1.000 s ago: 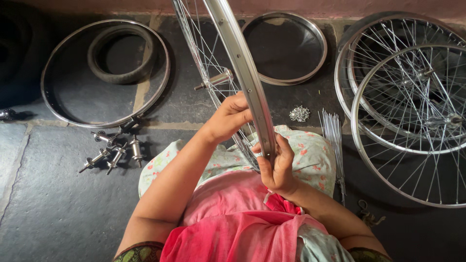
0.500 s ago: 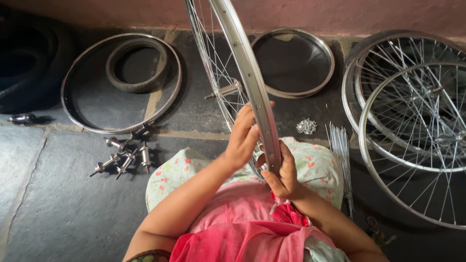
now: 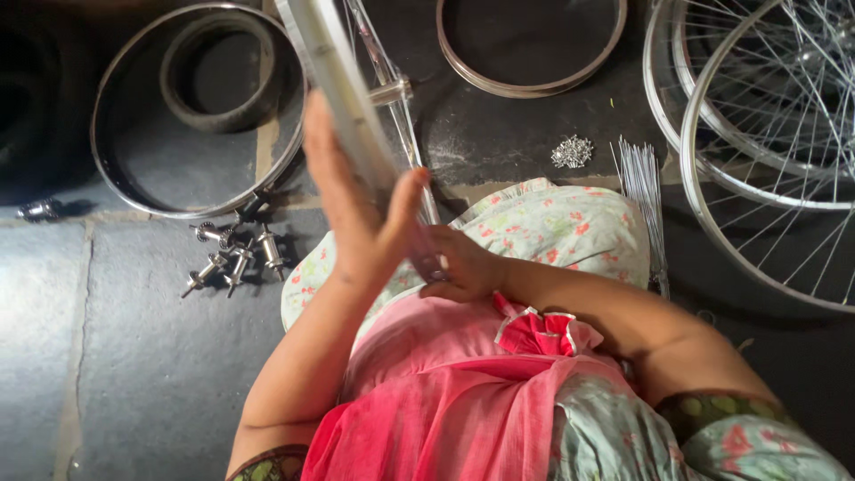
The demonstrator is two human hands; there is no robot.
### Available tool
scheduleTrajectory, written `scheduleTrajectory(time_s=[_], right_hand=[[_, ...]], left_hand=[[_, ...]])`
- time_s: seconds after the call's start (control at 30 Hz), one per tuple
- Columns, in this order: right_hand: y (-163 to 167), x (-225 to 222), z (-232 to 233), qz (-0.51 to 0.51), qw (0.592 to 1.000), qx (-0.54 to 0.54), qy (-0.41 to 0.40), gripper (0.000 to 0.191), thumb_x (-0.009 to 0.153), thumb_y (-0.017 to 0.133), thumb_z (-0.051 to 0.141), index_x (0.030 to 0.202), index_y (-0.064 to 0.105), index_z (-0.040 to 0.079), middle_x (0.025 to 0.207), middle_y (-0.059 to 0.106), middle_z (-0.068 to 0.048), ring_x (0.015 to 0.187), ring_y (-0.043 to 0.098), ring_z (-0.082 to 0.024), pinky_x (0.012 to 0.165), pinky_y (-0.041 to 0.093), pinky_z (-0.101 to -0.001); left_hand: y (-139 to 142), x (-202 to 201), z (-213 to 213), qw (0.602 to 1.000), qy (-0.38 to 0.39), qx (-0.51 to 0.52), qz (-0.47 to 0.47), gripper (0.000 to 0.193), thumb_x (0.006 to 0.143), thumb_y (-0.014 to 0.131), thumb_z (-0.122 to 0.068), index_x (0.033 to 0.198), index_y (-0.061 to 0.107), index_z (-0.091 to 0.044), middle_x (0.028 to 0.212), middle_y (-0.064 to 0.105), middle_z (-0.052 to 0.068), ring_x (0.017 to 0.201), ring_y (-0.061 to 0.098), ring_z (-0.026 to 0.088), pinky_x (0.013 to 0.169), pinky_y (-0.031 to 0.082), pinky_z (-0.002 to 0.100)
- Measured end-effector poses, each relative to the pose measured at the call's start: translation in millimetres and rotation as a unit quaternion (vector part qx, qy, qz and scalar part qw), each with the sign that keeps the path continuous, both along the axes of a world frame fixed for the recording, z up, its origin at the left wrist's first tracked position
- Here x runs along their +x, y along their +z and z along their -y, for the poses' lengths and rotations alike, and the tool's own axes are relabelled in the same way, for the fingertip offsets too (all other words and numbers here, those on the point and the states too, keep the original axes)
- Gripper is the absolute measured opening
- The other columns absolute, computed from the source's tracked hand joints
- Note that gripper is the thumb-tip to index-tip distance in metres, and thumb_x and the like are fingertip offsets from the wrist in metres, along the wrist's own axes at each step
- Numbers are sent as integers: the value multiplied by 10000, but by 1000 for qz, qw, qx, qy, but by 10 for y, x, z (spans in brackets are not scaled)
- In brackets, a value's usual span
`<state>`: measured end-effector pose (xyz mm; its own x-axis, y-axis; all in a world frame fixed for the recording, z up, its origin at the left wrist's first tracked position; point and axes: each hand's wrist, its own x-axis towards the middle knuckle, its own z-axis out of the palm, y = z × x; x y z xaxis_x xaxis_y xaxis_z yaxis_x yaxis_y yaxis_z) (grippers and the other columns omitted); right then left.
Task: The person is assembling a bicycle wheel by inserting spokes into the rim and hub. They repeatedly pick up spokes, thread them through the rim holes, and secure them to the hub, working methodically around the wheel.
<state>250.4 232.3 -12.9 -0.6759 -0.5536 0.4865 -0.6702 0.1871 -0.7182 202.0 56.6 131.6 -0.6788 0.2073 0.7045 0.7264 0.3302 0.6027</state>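
Left hand (image 3: 356,209) has shifted up the wheel rim (image 3: 343,89), palm flat, fingers apart, pressing its edge. Right hand (image 3: 463,267) is curling loosely just beside, touching spokes (image 3: 405,134) below the rim.

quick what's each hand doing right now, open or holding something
Left hand: open, palm flat against the wheel rim.
Right hand: curled at the rim's lower edge; what it grips cannot be told.
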Motion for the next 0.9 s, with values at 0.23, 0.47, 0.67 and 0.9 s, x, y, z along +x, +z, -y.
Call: scheduleTrajectory(time_s=[0.23, 0.47, 0.67, 0.9], right_hand=[[-52, -272, 534, -133, 991, 22, 13, 605, 934, 773, 322, 1340, 488, -26, 1358, 529, -215, 1198, 599, -411, 1020, 524, -458], [-763, -694, 641, -330, 940, 85, 27, 607, 946, 754, 333, 1395, 464, 47, 1408, 473, -132, 1163, 599, -322, 1017, 522, -457], [-1186, -797, 443, -321, 905, 278, 31, 679, 893, 656, 132, 1524, 413, 189, 1630, 339, -19, 1188, 612, -269, 969, 540, -416], [-1016, -697, 224, -158, 954, 254, -23, 482, 994, 576, 164, 1473, 520, 160, 1574, 459, -89, 1163, 658, -310, 943, 548, -424]], left_hand=[[11, -165, 448, 993, -6, 62, 99, 935, 874, 676, 70, 1639, 146, -13, 1628, 309, 159, 1514, 338, 245, 1279, 273, 353], [-168, -128, 691, 990, 14, 63, 122, 943, 838, 599, 117, 1672, 176, -3, 1590, 333, 156, 1484, 382, 241, 1227, 322, 333], [-178, -117, 770, 994, 58, 8, 94, 876, 860, 611, 132, 1646, 247, 2, 1590, 390, 161, 1488, 440, 237, 1247, 374, 326], [-198, 35, 763, 987, -13, 48, 151, 711, 852, 563, 167, 1520, 382, 1, 1587, 493, 183, 1465, 497, 263, 1232, 393, 359]])
